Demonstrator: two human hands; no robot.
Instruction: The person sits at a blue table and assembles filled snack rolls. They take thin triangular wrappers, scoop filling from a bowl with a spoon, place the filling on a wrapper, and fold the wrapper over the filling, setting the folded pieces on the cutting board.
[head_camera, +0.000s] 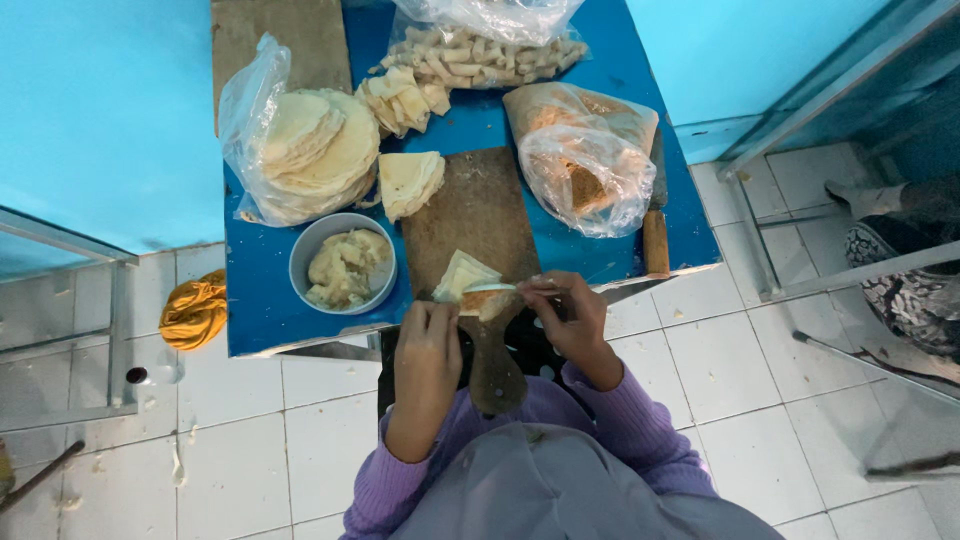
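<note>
Left hand: (428, 345) rests at the near end of the wooden board (480, 250), fingers curled down on the folded wrapper (463, 275), its grip pinching the wrapper's near edge
Right hand: (565, 310) comes in from the right, fingertips clenched on a thin pale strip (490, 288) that looks like a spoon or spatula; which, I cannot tell
Wrapper position: on the board's near end, just ahead of both hands, between them, touching the left fingers
Long axis: the strip lies crosswise, left to right, with its tip over the wrapper; the board runs away from the person, handle toward the body
Nearer hand: the left, already on the wrapper; the right reaches it only through the strip
Filling: pale mash in a grey bowl (343, 262), just left of the board
Desk: (265, 300) blue, carrying a bagged stack of round wrappers (315, 150), cut triangles (410, 180) and finished rolls (480, 55) at the far end
</note>
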